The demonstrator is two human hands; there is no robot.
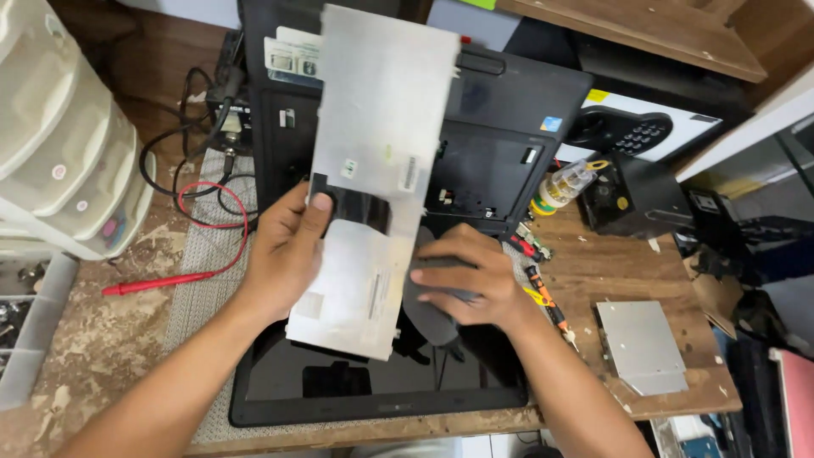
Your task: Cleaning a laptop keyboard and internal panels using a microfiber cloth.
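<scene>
My left hand grips a long silver metal-backed keyboard panel by its left edge, thumb on a black patch in its middle. The panel is lifted and tilted over an opened black laptop. My right hand lies at the panel's lower right edge, fingers curled around a dark flat ribbon beneath it. Under both hands rests the laptop's black screen lid on a grey mat.
A white plastic drawer unit stands at the left. Black cables and a red test probe lie on the wooden bench. A silver flat drive, small screwdrivers, a little bottle and black boxes sit at the right.
</scene>
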